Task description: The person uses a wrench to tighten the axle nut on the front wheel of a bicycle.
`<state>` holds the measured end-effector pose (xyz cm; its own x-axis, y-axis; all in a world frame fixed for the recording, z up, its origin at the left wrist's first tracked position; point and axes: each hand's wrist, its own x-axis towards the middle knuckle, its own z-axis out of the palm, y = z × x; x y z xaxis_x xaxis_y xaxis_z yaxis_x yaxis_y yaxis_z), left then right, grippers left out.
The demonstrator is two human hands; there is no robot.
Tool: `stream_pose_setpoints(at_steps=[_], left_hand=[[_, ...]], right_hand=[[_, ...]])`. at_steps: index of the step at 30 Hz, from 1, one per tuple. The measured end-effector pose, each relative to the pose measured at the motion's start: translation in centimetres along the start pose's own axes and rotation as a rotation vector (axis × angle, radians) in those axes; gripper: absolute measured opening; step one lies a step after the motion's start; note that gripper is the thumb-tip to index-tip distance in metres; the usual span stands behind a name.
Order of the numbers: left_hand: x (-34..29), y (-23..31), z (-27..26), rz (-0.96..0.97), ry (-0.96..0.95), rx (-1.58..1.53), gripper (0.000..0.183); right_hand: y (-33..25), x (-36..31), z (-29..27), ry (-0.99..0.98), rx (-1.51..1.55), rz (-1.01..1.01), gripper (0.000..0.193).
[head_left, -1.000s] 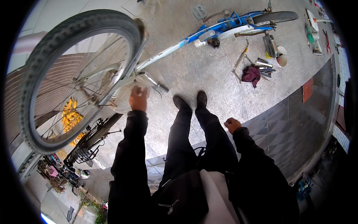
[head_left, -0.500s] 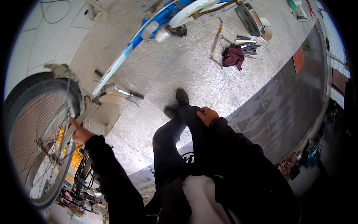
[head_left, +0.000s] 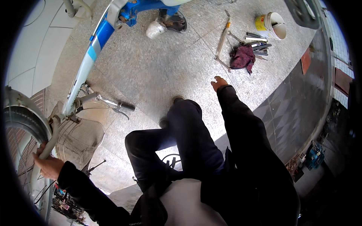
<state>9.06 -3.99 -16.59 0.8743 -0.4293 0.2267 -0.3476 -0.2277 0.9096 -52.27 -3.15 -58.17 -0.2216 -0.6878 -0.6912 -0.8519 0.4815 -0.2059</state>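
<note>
A blue and white bicycle (head_left: 88,60) stands upside down at my left, its handlebar grip (head_left: 127,107) low by the floor. My left hand (head_left: 49,164) is closed round the grey curved fork (head_left: 54,137) beside the front wheel (head_left: 26,120). Over the floor in front of my knee, my right hand (head_left: 218,83) reaches out empty, fingers apart. Just beyond its fingertips lies a dark red cloth (head_left: 242,57). Several hand tools (head_left: 258,46) lie against the cloth, with a spanner (head_left: 222,64) and a long yellow-banded tool (head_left: 224,37) to their left.
A wire basket (head_left: 80,137) hangs below the handlebar. The saddle (head_left: 177,22) rests on the floor beside a whitish plastic-wrapped lump (head_left: 155,29). A white and yellow bucket (head_left: 276,26) stands behind the tools, and a pedal (head_left: 301,13) juts in at upper right. Grey tiles (head_left: 279,109) border the right.
My right hand has left my knee and stretched forward toward the cloth and tools. My left hand stays on the fork. My view has shifted, and the pedal shows farther right, off the bucket.
</note>
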Motion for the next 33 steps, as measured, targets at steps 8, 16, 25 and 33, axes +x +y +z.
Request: stream_pose_setpoints(at_steps=[8,16,25,33], left_hand=[[6.1,-2.2,-6.5,-0.044,-0.385,-0.352,0.022],[7.1,-1.5,-3.5,0.081,-0.426,-0.315,0.017],[1.8,0.3,-1.4,0.076,-0.298,-0.365,0.018],[-2.5,1.7,1.8,0.155,-0.036,-0.221,0.024]], right_hand=[[2.6,10.8,2.3,0.29,-0.122,0.005,0.06],[11.3,18.4,6.2,0.496,-0.168,-0.003,0.036],[6.6,14.0,5.0,0.311,-0.482,-0.231,0.029],[3.3,10.1,7.7,0.22,0.034,-0.293,0.03]])
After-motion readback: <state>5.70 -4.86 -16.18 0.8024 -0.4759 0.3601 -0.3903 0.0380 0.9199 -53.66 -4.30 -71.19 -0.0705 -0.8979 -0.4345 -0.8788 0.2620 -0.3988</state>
